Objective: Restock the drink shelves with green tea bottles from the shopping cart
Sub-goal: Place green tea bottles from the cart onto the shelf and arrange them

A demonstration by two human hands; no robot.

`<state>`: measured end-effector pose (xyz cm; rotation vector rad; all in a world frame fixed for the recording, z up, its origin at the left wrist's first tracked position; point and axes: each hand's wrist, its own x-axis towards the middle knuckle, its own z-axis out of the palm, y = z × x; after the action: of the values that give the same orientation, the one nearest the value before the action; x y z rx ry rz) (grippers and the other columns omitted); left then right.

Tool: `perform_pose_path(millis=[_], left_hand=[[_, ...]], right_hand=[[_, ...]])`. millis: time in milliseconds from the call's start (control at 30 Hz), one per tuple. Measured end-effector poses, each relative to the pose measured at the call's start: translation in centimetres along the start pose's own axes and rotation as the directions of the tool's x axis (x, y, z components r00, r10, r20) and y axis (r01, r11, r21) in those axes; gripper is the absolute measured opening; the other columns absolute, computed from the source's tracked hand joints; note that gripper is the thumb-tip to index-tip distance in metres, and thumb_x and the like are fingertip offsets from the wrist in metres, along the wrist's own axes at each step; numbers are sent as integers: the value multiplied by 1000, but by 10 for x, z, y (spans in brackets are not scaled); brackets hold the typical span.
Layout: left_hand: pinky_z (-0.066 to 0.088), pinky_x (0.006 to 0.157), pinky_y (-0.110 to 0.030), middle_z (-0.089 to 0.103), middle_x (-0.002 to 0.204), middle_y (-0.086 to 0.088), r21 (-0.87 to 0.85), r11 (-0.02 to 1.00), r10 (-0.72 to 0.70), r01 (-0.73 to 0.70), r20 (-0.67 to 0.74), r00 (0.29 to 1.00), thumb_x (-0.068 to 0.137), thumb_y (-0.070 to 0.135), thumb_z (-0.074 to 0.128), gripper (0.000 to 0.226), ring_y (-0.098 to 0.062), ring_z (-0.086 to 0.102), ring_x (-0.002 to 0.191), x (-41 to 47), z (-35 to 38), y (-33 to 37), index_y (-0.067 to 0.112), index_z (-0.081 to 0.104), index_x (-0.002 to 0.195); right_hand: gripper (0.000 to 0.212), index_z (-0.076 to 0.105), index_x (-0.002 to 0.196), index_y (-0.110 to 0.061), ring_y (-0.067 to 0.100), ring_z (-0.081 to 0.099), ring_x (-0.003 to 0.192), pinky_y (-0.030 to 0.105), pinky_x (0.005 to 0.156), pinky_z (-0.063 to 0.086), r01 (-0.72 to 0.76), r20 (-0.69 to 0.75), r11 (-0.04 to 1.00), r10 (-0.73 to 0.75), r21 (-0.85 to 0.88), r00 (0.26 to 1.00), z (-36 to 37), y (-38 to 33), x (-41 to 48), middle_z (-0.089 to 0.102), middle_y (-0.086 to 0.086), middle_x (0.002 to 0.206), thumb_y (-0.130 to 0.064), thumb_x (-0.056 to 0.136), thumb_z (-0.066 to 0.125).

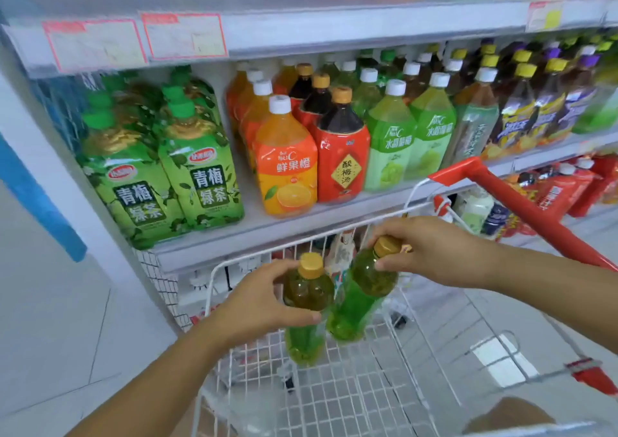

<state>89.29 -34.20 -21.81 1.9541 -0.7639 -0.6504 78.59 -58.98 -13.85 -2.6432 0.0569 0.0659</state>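
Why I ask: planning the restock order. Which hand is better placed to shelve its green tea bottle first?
Left, probably: the left hand grips an upright green tea bottle on the side of the shelved green tea rows, while the right hand pinches a tilted bottle near its cap.

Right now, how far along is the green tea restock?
Done: unclear; no matching yellow-capped bottles show on the shelf. In hand: the left hand grips one green tea bottle, and the right hand grips a second green tea bottle, both over the cart. Left: shelving these two; I see no more in the cart's visible part.
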Motion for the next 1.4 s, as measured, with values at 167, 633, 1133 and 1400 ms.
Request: perform_pose_path(millis=[167, 633, 1133, 1400], left_hand=[[51, 98, -48, 72, 111, -1, -197, 980, 23, -37, -73, 997, 56, 28, 90, 70, -22, 68, 105, -6, -36, 31, 27, 56, 117], [55, 83, -41, 71, 116, -14, -622, 738, 115, -261, -266, 957, 40, 19, 87, 115, -30, 69, 103, 1, -96, 95, 12, 39, 144], [52, 94, -51, 69, 117, -18, -506, 763, 200, -403, -408, 891, 45, 21, 86, 83, -36, 67, 106, -14, -128, 126, 19, 57, 123], [53, 67, -20, 73, 87, 11, -63, 865, 310, -497, -711, 631, 42, 53, 78, 53, -9, 71, 81, -50, -196, 169, 39, 65, 91]], right_hand=[[28, 63, 109, -28, 1, 60, 93, 17, 84, 47, 171, -281, 953, -98, 250, 955, -43, -53, 29, 64, -14, 97, -22, 83, 71], [30, 61, 116, -24, 9, 64, 94, 26, 86, 51, 571, -615, 661, -204, 487, 761, -101, -146, 70, 70, 1, 104, -11, 89, 61], [59, 46, 108, -32, -9, 64, 83, 5, 70, 44, 495, -670, 779, -133, 385, 730, -91, -161, 73, 69, -18, 91, -21, 66, 85], [64, 41, 110, -32, -10, 61, 87, 12, 80, 50, 683, -843, 708, -245, 182, 479, -189, -214, 80, 62, -15, 103, -30, 64, 86]])
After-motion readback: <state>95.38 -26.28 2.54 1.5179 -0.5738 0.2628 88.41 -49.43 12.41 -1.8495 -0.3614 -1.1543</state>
